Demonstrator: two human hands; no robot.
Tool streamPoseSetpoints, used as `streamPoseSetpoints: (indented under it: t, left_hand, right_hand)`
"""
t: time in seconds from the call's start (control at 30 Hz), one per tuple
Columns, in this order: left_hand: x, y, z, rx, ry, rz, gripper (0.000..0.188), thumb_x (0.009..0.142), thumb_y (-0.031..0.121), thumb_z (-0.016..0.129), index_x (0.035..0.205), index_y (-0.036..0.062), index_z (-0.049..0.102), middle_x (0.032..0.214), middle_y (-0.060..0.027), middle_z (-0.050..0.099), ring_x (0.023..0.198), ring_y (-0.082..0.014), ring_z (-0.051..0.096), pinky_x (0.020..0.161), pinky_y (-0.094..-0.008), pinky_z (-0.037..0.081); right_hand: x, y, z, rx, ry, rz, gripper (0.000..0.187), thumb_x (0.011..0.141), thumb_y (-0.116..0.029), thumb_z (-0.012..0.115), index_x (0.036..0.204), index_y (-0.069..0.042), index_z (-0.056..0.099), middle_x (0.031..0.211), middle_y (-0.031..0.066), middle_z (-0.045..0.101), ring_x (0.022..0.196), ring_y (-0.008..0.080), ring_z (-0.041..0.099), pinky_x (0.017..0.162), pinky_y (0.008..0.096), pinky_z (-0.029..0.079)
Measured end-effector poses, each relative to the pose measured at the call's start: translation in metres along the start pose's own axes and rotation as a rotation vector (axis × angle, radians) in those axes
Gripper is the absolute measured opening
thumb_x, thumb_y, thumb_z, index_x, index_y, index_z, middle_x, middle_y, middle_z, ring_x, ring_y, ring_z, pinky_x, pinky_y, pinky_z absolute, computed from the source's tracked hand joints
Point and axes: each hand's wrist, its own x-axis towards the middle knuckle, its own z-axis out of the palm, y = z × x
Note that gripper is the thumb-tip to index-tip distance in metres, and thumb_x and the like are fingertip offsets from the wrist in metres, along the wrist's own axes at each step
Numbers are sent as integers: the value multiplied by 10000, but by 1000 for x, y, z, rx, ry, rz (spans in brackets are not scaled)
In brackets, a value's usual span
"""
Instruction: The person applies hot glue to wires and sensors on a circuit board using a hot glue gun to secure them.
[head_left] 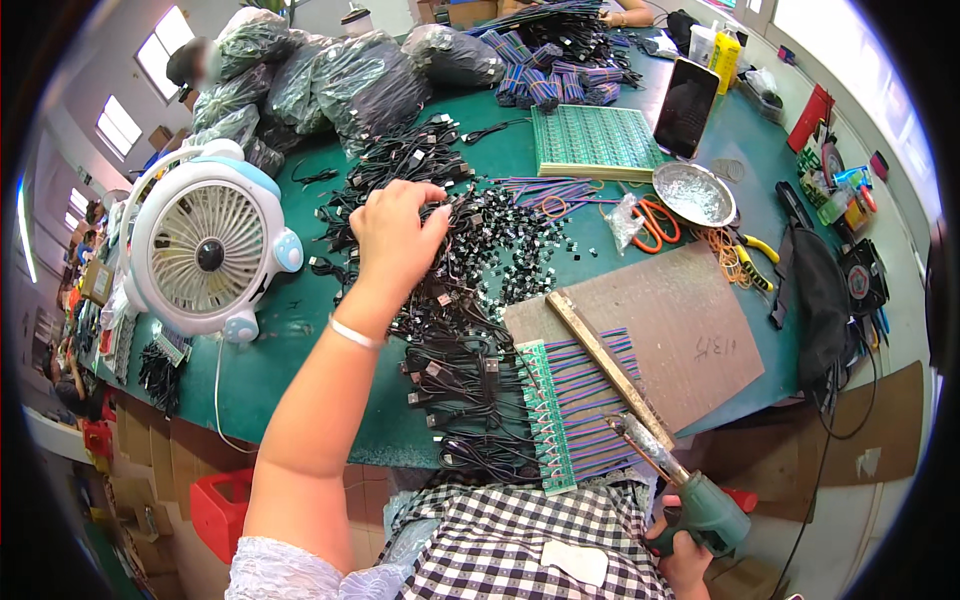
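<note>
A glossy, narrow white bangle [355,334] circles the wrist behind the bare left hand [395,232]. The white, lacy cloth sleeve [290,572] is short. A black-and-white checked cloth apron [480,545] bears a cream-white, rounded patch [575,562].

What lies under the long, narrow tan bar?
Blue-and-purple thin wires and the flat brown board show on both sides of the long, narrow tan bar; whatever is directly beneath it is covered.
</note>
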Motion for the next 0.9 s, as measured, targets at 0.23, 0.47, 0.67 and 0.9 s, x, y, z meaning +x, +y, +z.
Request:
streamPoseSetpoints:
  t: [0.23,0.47,0.67,0.9]
  left_hand:
    - [25,-16,32,-555,-292,-487,182,809,261,645,916,114,659,794,-14,645,747,-192,613,731,-323,431]
    - [62,-56,-10,-1267,220,-192,78,888,69,588,950,24,607,967,-86,654,898,-141,585,872,-273,429]
    - [12,28,-38,-65,106,551,98,838,60,630,930,52,599,961,-70,661,992,-234,598,893,-337,367]
    - [-65,66,-31,-504,-83,580,173,696,-60,620,815,65,612,750,-65,585,672,-233,551,617,-331,454]
  right_hand:
    - [-6,-15,17,-186,39,47,517,838,-268,619,1187,87,478,862,148,621,639,163,585,533,261,468]
    - [3,-25,22,-136,-18,79,611,823,-330,663,1235,63,439,1094,170,594,694,208,612,617,309,501]
    - [0,-26,19,-176,-91,-25,614,836,-320,650,1259,58,414,1107,185,591,695,218,612,632,316,508]
    - [-14,-25,10,-240,-46,10,618,830,-344,657,1235,70,443,1071,186,597,702,216,608,649,315,499]
